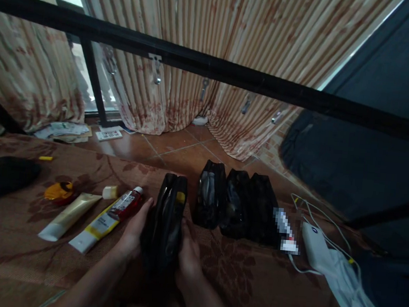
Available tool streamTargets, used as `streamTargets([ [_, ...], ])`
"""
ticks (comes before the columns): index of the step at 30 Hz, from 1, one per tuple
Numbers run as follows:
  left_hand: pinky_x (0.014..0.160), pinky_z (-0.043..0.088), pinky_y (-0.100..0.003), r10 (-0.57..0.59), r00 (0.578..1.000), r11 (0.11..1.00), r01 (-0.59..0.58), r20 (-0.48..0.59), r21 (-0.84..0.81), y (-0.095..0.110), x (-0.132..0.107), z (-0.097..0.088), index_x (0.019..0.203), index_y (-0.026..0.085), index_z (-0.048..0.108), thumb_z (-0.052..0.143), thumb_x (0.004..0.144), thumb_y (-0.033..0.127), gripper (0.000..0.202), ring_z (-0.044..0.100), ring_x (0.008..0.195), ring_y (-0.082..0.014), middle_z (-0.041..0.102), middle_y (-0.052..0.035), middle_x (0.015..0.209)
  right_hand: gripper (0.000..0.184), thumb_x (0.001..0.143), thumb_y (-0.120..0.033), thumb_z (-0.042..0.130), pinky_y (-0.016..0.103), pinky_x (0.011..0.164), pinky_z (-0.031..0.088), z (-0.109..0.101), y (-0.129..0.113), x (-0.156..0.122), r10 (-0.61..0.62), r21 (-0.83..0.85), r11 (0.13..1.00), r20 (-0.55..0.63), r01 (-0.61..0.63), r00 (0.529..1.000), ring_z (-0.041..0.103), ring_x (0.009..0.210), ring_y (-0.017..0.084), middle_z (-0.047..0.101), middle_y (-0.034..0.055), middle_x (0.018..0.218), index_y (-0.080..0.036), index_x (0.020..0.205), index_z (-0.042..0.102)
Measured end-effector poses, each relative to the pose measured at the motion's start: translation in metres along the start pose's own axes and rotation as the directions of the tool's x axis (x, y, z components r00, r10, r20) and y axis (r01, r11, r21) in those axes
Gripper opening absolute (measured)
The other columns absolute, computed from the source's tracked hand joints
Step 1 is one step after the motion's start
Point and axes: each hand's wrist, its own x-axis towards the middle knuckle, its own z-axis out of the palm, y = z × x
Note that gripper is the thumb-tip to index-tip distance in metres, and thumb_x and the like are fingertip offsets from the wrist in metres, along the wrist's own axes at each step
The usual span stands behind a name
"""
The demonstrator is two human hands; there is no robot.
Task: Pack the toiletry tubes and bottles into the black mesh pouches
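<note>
The fingers of the left hand point(136, 233) and the right hand point(189, 248) were found closed on one black pouch point(163, 224), a hand to each flank. The left thumb lay along the pouch's left side; most of the remaining fingers were in shadow or behind the pouch and could not be inspected. The pouch stood narrow side up between the two palms, a yellow patch point(180, 197) near its far end. Whether its base touched the bench point(225, 279) could not be determined.

Near the left hand, a bottle of red liquid point(126, 203) with a white cap lay on its side, overlapping in view the end of a yellow-and-white tube point(97, 225). Further left were a cream tube point(70, 214), a small cream-coloured piece point(110, 192) and a round amber object point(59, 192).

Beyond the right hand, three further black pouches point(209, 197) stood side by side in a row. Past these lay a white box point(316, 247) amid pale cables. A patterned brown cloth covered the bench. Behind it, a black rail point(198, 62) crossed before striped curtains point(202, 19).
</note>
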Motion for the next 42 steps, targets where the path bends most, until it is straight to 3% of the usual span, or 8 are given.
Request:
streamTargets([
  [8, 0.069, 0.059, -0.028, -0.011, 1.000, 1.000, 0.010, 0.011, 0.013, 0.002, -0.010, 0.006, 0.092, 0.014, 0.067, 0.057, 0.091, 0.033, 0.022, 0.072, 0.067, -0.0188, 0.073, -0.0039, 0.071, 0.051, 0.081, -0.057, 0.058, 0.040, 0.099, 0.050, 0.001, 0.002, -0.002, -0.028, 0.006, 1.000, -0.023, 0.028, 0.999, 0.062, 0.117, 0.026, 0.071, 0.0041, 0.118, -0.022, 0.116, 0.067],
  [15, 0.066, 0.059, -0.026, -0.001, 1.000, 1.000, 0.001, -0.004, 0.026, 0.002, -0.010, 0.009, 0.092, 0.012, 0.068, 0.054, 0.092, 0.033, 0.025, 0.072, 0.065, -0.0180, 0.073, -0.0044, 0.069, 0.053, 0.078, -0.061, 0.059, 0.035, 0.100, 0.048, 0.003, 0.001, -0.004, -0.056, -0.051, 0.997, -0.023, 0.055, 0.998, 0.062, 0.116, 0.024, 0.070, 0.0056, 0.119, -0.020, 0.110, 0.069],
  [19, 0.065, 0.059, -0.024, 0.019, 0.999, 0.999, -0.018, -0.044, 0.039, 0.003, -0.010, 0.010, 0.097, 0.012, 0.068, 0.056, 0.091, 0.032, 0.024, 0.071, 0.061, -0.0156, 0.074, -0.0035, 0.072, 0.056, 0.079, -0.061, 0.058, 0.036, 0.102, 0.046, 0.003, 0.004, -0.002, -0.120, -0.066, 0.991, 0.004, 0.120, 0.993, 0.062, 0.116, 0.024, 0.069, 0.0056, 0.121, -0.020, 0.116, 0.066],
  [23, 0.063, 0.058, -0.023, 0.005, 1.000, 0.999, -0.005, -0.023, 0.034, 0.004, -0.012, 0.012, 0.097, 0.013, 0.067, 0.053, 0.094, 0.030, 0.023, 0.069, 0.058, -0.0144, 0.073, -0.0021, 0.069, 0.058, 0.081, -0.061, 0.055, 0.039, 0.103, 0.044, 0.003, 0.005, 0.000, -0.105, -0.080, 0.991, 0.008, 0.106, 0.994, 0.061, 0.117, 0.025, 0.068, 0.0058, 0.123, -0.021, 0.122, 0.064],
  [34, 0.059, 0.058, -0.027, -0.019, 1.000, 0.997, 0.020, -0.019, 0.068, 0.003, -0.005, 0.007, 0.094, 0.012, 0.067, 0.054, 0.092, 0.036, 0.027, 0.068, 0.055, -0.0166, 0.071, -0.0033, 0.066, 0.048, 0.087, -0.057, 0.048, 0.038, 0.104, 0.044, 0.005, -0.001, -0.001, -0.196, -0.143, 0.970, 0.028, 0.198, 0.980, 0.062, 0.115, 0.023, 0.069, 0.0050, 0.119, -0.022, 0.115, 0.066],
  [37, 0.061, 0.058, -0.026, 0.000, 1.000, 0.998, 0.000, 0.002, 0.058, 0.003, -0.004, 0.006, 0.097, 0.012, 0.067, 0.055, 0.091, 0.035, 0.026, 0.069, 0.059, -0.0169, 0.071, -0.0033, 0.068, 0.045, 0.090, -0.054, 0.046, 0.040, 0.107, 0.041, 0.006, -0.005, -0.003, -0.299, -0.215, 0.930, 0.033, 0.299, 0.954, 0.058, 0.121, 0.023, 0.067, 0.0060, 0.123, -0.023, 0.115, 0.066],
  [39, 0.062, 0.058, -0.027, -0.005, 1.000, 0.999, 0.003, 0.023, 0.053, 0.003, -0.004, 0.006, 0.097, 0.013, 0.067, 0.055, 0.091, 0.034, 0.026, 0.070, 0.062, -0.0175, 0.071, -0.0033, 0.069, 0.044, 0.092, -0.051, 0.044, 0.042, 0.111, 0.037, 0.005, -0.010, -0.010, -0.411, -0.291, 0.868, 0.031, 0.402, 0.911, 0.054, 0.125, 0.022, 0.063, 0.0074, 0.129, -0.022, 0.121, 0.062],
  [42, 0.064, 0.058, -0.027, 0.039, 0.998, 0.998, -0.041, 0.046, 0.054, 0.007, -0.004, 0.006, 0.098, 0.013, 0.067, 0.056, 0.090, 0.033, 0.024, 0.071, 0.064, -0.0175, 0.072, -0.0029, 0.071, 0.044, 0.094, -0.041, 0.045, 0.044, 0.114, 0.032, 0.003, -0.017, -0.027, -0.609, -0.382, 0.691, 0.150, 0.614, 0.779, 0.044, 0.134, 0.022, 0.050, 0.0081, 0.143, -0.023, 0.134, 0.052],
])
